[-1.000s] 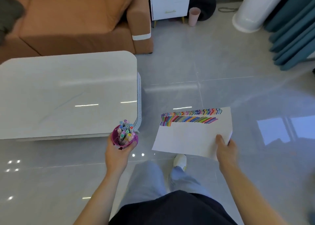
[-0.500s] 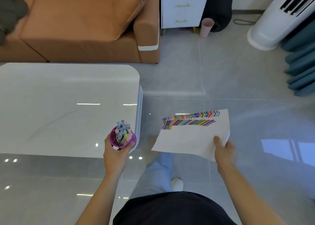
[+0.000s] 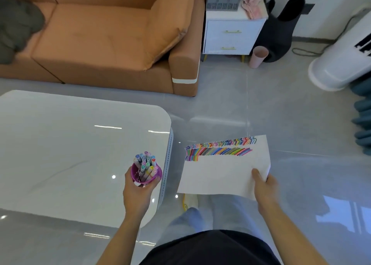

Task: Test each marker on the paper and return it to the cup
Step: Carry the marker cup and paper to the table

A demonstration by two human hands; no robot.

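Note:
My left hand (image 3: pixel 137 194) grips a purple cup (image 3: pixel 135 172) from below, holding it over the right end of the white table. Several capped markers (image 3: pixel 146 162) stand in the cup, caps up. My right hand (image 3: pixel 265 186) pinches the near right corner of a white paper (image 3: pixel 220 176), thumb on top, and holds it in the air over the floor. Rows of many-coloured marker strokes (image 3: pixel 219 148) run along the paper's far edge.
A glossy white table (image 3: pixel 70 154) with rounded corners fills the left. An orange sofa (image 3: pixel 112 40) stands behind it. A white drawer cabinet (image 3: pixel 230 36), a pink bin (image 3: pixel 258 57), a white fan base (image 3: pixel 331 70) and my legs on the grey tile floor.
I have stepped toward the table, so the sofa and cabinet look nearer. The cup now hangs over the table's right end. Both hands keep the same hold.

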